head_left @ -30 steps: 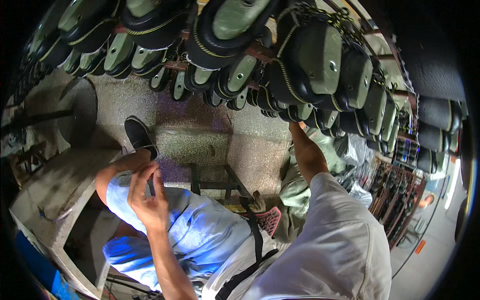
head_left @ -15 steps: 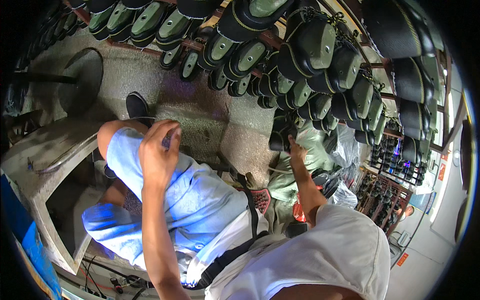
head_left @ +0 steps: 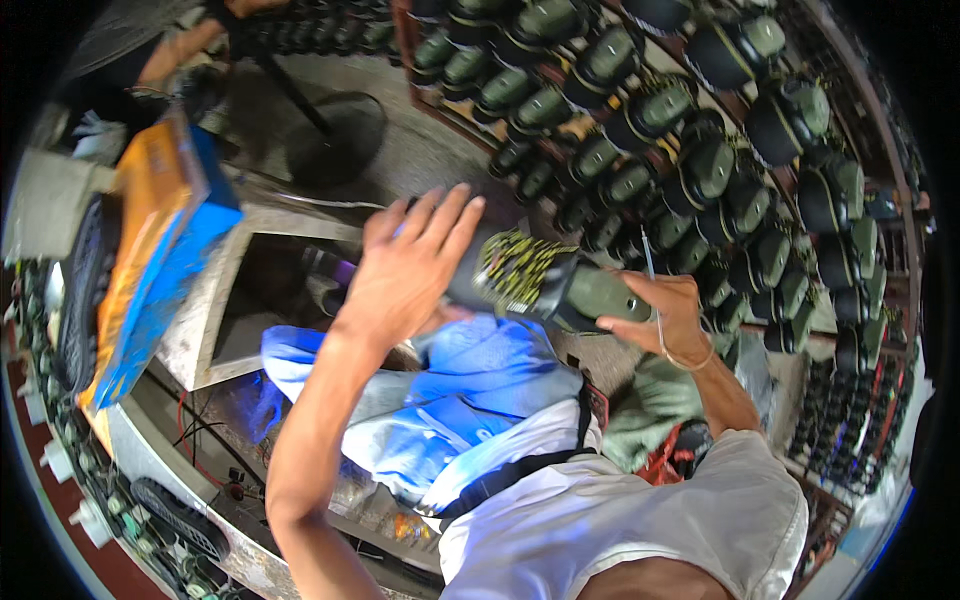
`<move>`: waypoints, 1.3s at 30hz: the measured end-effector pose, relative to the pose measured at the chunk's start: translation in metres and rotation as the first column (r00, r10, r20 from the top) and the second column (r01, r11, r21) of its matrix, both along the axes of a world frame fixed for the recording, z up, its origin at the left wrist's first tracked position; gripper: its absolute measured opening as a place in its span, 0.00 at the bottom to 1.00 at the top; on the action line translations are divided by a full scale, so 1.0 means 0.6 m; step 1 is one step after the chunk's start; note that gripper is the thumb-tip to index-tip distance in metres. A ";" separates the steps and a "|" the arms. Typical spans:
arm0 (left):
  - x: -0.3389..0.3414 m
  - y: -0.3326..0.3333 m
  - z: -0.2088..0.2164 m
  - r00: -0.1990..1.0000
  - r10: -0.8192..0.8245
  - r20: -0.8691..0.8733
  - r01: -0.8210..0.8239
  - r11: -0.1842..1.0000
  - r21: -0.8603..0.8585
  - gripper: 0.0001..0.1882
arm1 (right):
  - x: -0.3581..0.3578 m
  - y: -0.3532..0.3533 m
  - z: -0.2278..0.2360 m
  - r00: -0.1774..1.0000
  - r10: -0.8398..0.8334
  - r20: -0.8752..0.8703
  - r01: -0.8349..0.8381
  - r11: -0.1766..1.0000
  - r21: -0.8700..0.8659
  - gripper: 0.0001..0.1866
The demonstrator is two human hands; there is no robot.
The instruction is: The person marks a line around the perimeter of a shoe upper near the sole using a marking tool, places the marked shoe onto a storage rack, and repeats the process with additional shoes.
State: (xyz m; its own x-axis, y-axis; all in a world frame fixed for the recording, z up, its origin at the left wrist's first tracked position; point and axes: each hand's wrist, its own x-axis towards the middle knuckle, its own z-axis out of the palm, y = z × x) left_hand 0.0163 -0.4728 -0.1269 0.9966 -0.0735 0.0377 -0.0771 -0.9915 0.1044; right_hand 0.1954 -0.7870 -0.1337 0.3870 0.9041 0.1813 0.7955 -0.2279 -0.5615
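Note:
A black shoe upper [head_left: 464,283] with a bundle of black and yellow laces [head_left: 520,270] sits on a green shoe last [head_left: 605,300], held sideways above my lap. My right hand [head_left: 668,312] grips the green end of the last, thumb below it. A thin metal rod [head_left: 650,255] stands up beside the fingers of that hand; its lower end passes by the palm. My left hand [head_left: 412,255] lies over the other end of the shoe, fingers spread and stretched out, blurred slightly. It hides the toe part.
Racks of black shoes on green lasts [head_left: 690,170] fill the far right. At left are a workbench [head_left: 205,330], a blue and orange box [head_left: 165,270] and a dark sole [head_left: 180,518]. A round stand base [head_left: 335,140] stands on the floor. Another person's arm [head_left: 185,50] shows top left.
My right hand has come back from low by the racks and now holds the shoe over my lap. The left hand has opened and moved onto the shoe. The view has turned left.

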 end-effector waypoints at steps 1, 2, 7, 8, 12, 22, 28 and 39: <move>-0.037 0.018 0.050 0.997 0.081 -0.013 -0.082 0.997 -0.003 0.68 | -0.001 0.047 0.032 0.993 0.107 0.046 -0.111 0.987 0.115 0.26; -0.084 0.030 0.089 0.986 0.166 -0.025 -0.166 0.986 -0.007 0.70 | -0.009 0.098 0.062 0.972 0.209 0.104 -0.228 0.948 0.221 0.26; -0.343 0.013 0.162 0.817 0.573 0.065 -0.575 0.800 0.174 0.68 | -0.083 0.311 0.169 0.697 0.618 0.364 -0.717 0.622 0.316 0.28; -0.388 0.020 0.156 0.804 0.577 0.143 -0.595 0.772 0.223 0.65 | -0.105 0.346 0.183 0.643 0.654 0.398 -0.766 0.564 0.309 0.29; -0.510 0.007 0.190 0.523 0.695 0.494 -0.841 0.514 0.168 0.62 | -0.189 0.528 0.239 0.549 0.760 0.349 -0.758 0.275 0.592 0.28; -0.588 0.235 0.329 0.351 0.767 0.537 -0.936 0.299 0.184 0.58 | -0.222 0.818 0.171 0.647 0.737 -0.197 -0.572 0.639 0.514 0.47; -0.532 0.355 0.354 0.608 0.702 0.371 -0.792 0.573 0.213 0.57 | -0.199 0.838 0.171 0.577 0.745 -0.334 -0.629 0.666 0.401 0.46; -0.545 0.379 0.335 0.584 0.763 0.279 -0.803 0.592 0.062 0.62 | -0.186 0.871 0.174 0.482 0.788 -0.382 -0.656 0.614 0.439 0.45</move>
